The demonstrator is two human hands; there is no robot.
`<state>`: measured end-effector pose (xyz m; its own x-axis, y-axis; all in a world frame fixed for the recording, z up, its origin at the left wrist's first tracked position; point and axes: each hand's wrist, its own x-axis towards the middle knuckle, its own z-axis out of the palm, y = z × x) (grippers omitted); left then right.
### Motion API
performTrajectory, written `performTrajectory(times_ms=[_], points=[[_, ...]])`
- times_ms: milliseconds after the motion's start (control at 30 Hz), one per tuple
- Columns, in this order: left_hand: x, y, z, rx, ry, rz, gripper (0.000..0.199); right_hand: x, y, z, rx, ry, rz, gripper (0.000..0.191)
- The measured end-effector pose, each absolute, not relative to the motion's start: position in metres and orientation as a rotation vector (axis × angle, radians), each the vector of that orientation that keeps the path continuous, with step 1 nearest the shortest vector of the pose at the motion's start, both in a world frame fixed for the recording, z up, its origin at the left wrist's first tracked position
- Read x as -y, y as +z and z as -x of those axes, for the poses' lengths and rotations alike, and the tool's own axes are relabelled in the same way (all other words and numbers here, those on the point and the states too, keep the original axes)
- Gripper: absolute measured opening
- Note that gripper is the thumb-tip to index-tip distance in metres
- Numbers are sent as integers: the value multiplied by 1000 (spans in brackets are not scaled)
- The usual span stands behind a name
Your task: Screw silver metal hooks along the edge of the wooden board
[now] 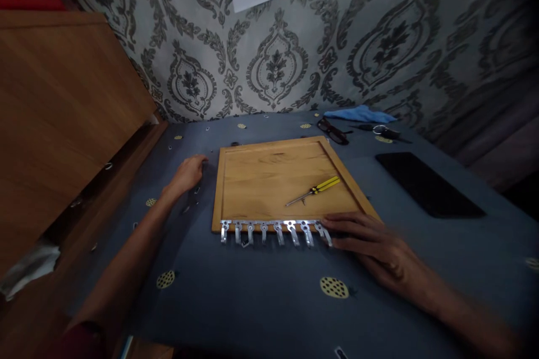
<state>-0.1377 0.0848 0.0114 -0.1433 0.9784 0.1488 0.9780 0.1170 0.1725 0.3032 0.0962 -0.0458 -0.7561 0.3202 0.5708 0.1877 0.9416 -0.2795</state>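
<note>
A wooden panel (261, 176) with a raised frame lies flat on the cloth-covered table. Along its near edge runs a metal hook rail (278, 225) with several hooks hanging past the edge. My right hand (374, 241) is at the rail's right end, its fingers over the panel's edge and the rail held between them. On the panel rests a screwdriver (320, 188) with a yellow and black handle, a tiny screw (304, 201) beside its shaft. Left of the panel, my left hand (190, 173) is low on the cloth, fingers drawn together; anything between them is too small to make out.
Glasses (334, 130), a blue cloth (360, 114) and keys (385, 130) lie at the back right. A black tablet-like slab (427, 184) lies to the right. A wooden cabinet (71, 84) borders the left side, and a patterned wall (273, 67) stands behind.
</note>
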Motion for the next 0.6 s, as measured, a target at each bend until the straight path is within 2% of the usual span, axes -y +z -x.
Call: performTrajectory(times_ms=[200, 333, 600], points=[[-49, 18, 64, -2083, 502, -2203, 33, -92, -46, -304, 2460, 299, 402, 30], [-19, 19, 6, -1805, 750, -2359, 33, -91, -47, -303, 2448, 365, 376, 28], [-16, 2, -71, -1599, 497, -2441, 59, -87, -45, -302, 2458, 422, 405, 28]])
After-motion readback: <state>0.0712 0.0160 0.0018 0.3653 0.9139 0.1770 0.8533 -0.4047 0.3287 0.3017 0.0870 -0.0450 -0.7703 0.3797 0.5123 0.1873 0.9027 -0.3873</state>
